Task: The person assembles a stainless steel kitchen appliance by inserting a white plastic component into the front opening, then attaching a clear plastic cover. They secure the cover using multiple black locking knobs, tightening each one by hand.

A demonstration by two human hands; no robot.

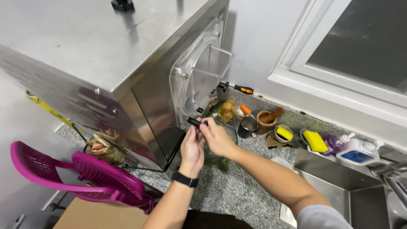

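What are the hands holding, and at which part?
Both hands, left hand and right hand, pinch a short black handle under the machine's clear front cover, at its outer end.

Right of your fingers sit a steel cup (248, 126), yellow sponge (314, 141) and screwdriver (241, 88); left, a magenta chair (80, 174).

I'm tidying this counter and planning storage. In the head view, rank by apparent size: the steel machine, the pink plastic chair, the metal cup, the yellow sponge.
1. Steel machine, by far the largest.
2. Pink plastic chair.
3 and 4. Metal cup and yellow sponge look about alike; not ranked.
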